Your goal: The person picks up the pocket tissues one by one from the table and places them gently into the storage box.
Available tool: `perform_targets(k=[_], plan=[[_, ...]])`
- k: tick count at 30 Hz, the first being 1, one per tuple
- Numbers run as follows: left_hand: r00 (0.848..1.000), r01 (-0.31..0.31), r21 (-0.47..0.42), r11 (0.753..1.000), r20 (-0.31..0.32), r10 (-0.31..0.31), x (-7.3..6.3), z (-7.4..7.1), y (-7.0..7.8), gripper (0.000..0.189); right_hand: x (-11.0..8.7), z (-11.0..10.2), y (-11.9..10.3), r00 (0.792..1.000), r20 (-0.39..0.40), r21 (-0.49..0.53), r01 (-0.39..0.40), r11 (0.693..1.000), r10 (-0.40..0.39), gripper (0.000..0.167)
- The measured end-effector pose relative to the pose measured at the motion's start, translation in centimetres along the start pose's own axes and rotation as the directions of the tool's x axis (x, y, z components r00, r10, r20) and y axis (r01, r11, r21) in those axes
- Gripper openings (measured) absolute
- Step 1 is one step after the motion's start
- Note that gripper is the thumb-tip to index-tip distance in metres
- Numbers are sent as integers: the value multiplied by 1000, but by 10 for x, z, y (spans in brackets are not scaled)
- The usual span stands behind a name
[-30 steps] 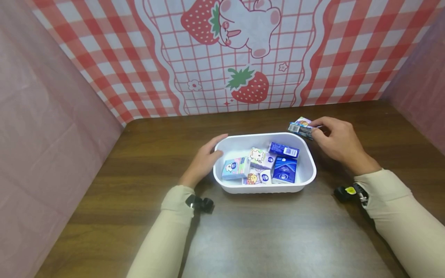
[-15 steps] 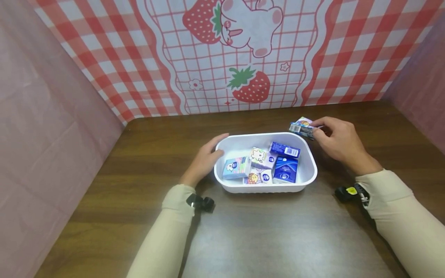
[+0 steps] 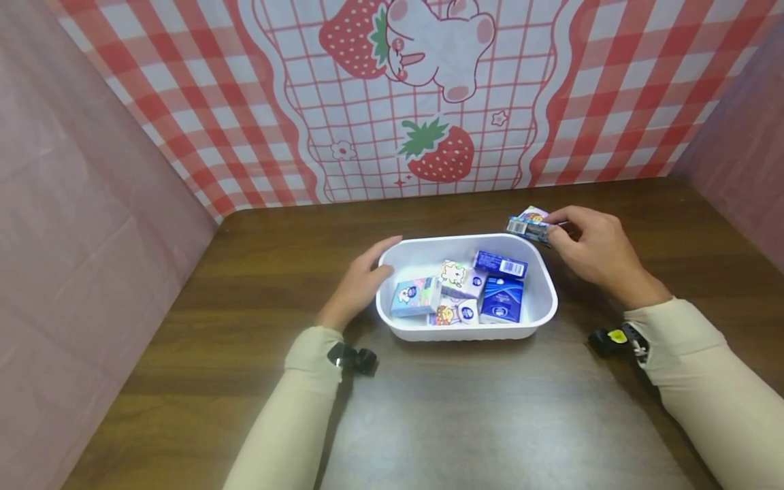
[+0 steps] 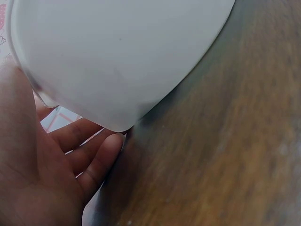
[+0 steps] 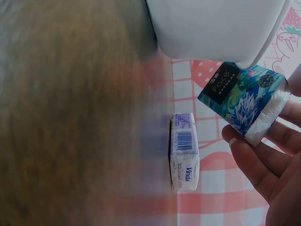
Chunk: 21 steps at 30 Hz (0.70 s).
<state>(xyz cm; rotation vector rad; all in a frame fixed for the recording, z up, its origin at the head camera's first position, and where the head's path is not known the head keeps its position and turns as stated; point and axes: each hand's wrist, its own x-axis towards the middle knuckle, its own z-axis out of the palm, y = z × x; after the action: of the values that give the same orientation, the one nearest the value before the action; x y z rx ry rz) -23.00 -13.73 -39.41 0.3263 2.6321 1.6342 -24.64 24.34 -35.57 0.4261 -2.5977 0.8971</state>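
Note:
My left hand [image 3: 354, 282] holds the left end of a white plastic basin [image 3: 468, 333], thumb at the rim; in the left wrist view its fingers touch the outer wall. Several tissue packs lie inside: a light blue pack [image 3: 415, 297], two dark blue packs, one flat [image 3: 502, 299] and one on its side [image 3: 501, 264], and two pale cartoon packs, the upper [image 3: 454, 276] partly over the lower [image 3: 452, 313]. Beyond the basin's back right corner, my right hand [image 3: 594, 245] pinches a teal floral tissue pack [image 5: 244, 101] by its end. Below it in the right wrist view, a purple-and-white tissue pack [image 5: 184, 153] stands on the table.
The brown wooden table [image 3: 245, 327] carries the basin. A red-and-white checked cloth [image 3: 429, 102] with strawberries hangs at the table's back edge. Pink cloth walls [image 3: 92, 204] flank both sides. A small black camera [image 3: 361, 361] is strapped to each wrist.
Both hands and the packs stay nearly in place. The teal tissue pack tilts very slightly in my right hand; the head view shifts a little and back.

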Motion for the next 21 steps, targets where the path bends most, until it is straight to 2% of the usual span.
perform_targets(k=[11, 21], plan=[[1000, -12, 8, 1000, -6, 12, 0, 0, 0, 51, -1, 0, -3, 1000, -2, -5, 1, 1000, -1, 31], [1000, -11, 6, 1000, -6, 11, 0, 0, 0, 51, -1, -1, -10, 997, -29, -28, 73, 997, -74, 29]])
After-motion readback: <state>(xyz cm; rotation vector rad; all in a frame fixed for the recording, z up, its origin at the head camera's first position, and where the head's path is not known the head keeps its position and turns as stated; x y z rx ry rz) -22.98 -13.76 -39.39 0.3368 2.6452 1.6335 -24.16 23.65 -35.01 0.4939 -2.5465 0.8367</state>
